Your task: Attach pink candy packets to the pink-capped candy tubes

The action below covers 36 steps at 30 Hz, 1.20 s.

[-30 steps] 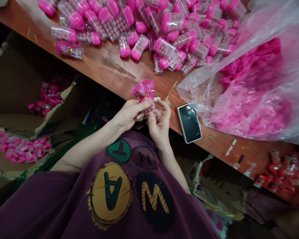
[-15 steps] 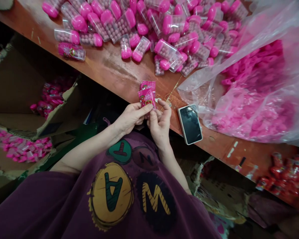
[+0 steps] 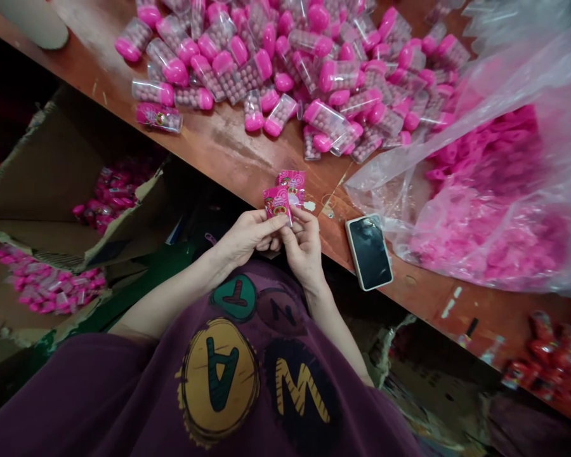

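My left hand [image 3: 248,235] and my right hand [image 3: 302,244] meet just in front of the wooden table's [image 3: 228,149] near edge, both pinching a small pink printed label sleeve [image 3: 283,195] that stands up between the fingertips. Whether a candy tube sits inside the sleeve is hidden by my fingers. A large heap of clear candy tubes with pink caps [image 3: 304,70] lies on the table beyond my hands. One labelled tube [image 3: 158,117] lies apart at the heap's left side.
A smartphone [image 3: 369,251] lies face up right of my hands. A clear plastic bag of pink caps [image 3: 490,190] fills the right side. Cardboard boxes with pink labelled tubes [image 3: 109,197] stand below the table at left. Red packets [image 3: 552,355] lie at lower right.
The sleeve has been turned and worked lower between my fingers. The view has tipped, so the table and heap sit lower in the picture.
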Motion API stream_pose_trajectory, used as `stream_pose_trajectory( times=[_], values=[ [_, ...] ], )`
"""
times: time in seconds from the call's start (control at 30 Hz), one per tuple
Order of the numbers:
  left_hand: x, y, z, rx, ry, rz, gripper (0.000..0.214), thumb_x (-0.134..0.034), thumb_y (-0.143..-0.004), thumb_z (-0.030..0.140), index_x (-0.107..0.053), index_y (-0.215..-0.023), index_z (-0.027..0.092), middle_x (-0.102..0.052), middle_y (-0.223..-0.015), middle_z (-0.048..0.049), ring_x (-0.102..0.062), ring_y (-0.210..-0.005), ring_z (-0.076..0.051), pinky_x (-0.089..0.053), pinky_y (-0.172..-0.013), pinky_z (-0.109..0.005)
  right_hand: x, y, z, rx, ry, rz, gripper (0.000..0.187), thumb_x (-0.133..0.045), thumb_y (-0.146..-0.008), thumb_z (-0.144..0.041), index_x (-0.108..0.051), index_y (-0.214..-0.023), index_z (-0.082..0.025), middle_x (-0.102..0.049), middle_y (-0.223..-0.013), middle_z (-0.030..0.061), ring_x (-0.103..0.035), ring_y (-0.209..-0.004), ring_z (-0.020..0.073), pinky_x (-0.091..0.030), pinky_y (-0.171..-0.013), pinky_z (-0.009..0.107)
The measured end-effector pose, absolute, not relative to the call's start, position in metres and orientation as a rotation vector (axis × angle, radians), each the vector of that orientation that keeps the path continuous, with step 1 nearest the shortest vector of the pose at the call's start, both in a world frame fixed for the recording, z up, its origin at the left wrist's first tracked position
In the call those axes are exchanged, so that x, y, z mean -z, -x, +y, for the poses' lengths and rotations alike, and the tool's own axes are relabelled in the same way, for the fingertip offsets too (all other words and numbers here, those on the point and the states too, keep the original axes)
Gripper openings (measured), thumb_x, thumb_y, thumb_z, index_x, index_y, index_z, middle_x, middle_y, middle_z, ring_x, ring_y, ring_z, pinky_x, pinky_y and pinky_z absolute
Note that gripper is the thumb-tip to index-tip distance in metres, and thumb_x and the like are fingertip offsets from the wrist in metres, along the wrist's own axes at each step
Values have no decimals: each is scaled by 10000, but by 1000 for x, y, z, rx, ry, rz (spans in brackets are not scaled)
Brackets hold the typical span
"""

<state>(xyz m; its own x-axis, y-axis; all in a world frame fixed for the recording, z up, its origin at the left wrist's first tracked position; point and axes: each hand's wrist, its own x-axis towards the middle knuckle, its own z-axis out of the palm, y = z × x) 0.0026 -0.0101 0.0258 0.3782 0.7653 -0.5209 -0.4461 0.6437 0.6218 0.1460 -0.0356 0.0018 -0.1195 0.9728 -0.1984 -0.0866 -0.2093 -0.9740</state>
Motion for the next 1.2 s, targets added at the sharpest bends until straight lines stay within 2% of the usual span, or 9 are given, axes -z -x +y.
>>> stream_pose_trajectory(
  times=[0.2, 0.33, 0.43, 0.57, 0.73, 0.83, 0.93, 1.1, 1.2],
  values=[
    [-24, 8, -7, -822, -418, 878, 476, -836, -879, 530, -650, -724, 121, -608, -526, -22, -403, -388, -26, -248, -417, -179, 3, -134, -23, -1541, 1193, -1063, 475, -736, -960, -568, -471, -1244, -294, -679, -761, -69, -613, -509, 112, -501, -496, 259],
    [-30, 29, 9, -871, -377, 846, 455, -864, -849, 537, -674, -783, 129, -533, -478, 35, -413, -376, -48, -341, -431, -188, -7, -125, 3, -1458, 1204, -1312, 404, -695, -994, -532, -547, -1263, -270, -662, -717, -65, -572, -487, 110, -463, -471, 251],
    [-38, 47, 30, -1010, -335, 876, 432, -861, -857, 522, -710, -898, 120, -631, -606, 22, -393, -373, -34, -360, -422, -194, -26, -119, 37, -1212, 1242, -1599, 299, -656, -1021, -480, -654, -1214, -252, -759, -888, 21, -699, -707, 165, -578, -658, 318],
    [-35, 61, 53, -1047, -231, 971, 566, -625, -984, 680, -723, -1049, 126, -791, -901, -94, -412, -337, -35, -315, -347, -214, -42, -97, 96, -912, 1255, -1822, 240, -566, -1058, -387, -705, -1171, -228, -792, -995, 68, -732, -865, 217, -602, -850, 390],
    [-16, 48, 49, -950, -177, 985, 646, -619, -939, 754, -702, -907, 114, -772, -801, -110, -427, -298, -67, -336, -320, -241, -41, -27, 163, -596, 1294, -2314, 308, -462, -1052, -192, -719, -1218, -156, -725, -1217, 181, -678, -1109, 306, -554, -995, 468],
    [-11, 39, 39, -949, -190, 966, 557, -673, -938, 672, -689, -875, 119, -774, -789, -111, -418, -299, -69, -324, -322, -238, -39, 10, 186, -439, 1391, -2540, 359, -414, -1042, -109, -704, -1252, -92, -648, -1341, 245, -614, -1234, 376, -511, -1036, 537],
    [-11, 37, 34, -961, -200, 956, 482, -730, -915, 595, -698, -875, 116, -785, -808, -109, -422, -312, -61, -323, -339, -227, -36, 28, 199, -331, 1410, -2614, 403, -339, -1020, -36, -715, -1165, -51, -620, -1354, 277, -576, -1274, 416, -469, -1053, 595],
    [-12, 43, 30, -938, -188, 984, 405, -664, -994, 496, -724, -969, 97, -803, -835, -132, -421, -343, -54, -340, -371, -222, -39, 6, 201, -292, 1377, -2540, 331, -368, -1084, -135, -664, -1208, -56, -639, -1330, 233, -599, -1323, 401, -444, -1128, 621],
    [-13, 43, 25, -953, -221, 1026, 367, -682, -985, 461, -726, -991, 97, -802, -848, -118, -427, -366, -48, -333, -389, -216, -50, -42, 184, -434, 1393, -2315, 294, -438, -1110, -266, -646, -1272, -136, -717, -1196, 133, -705, -1142, 285, -536, -1072, 500]
  ],
)
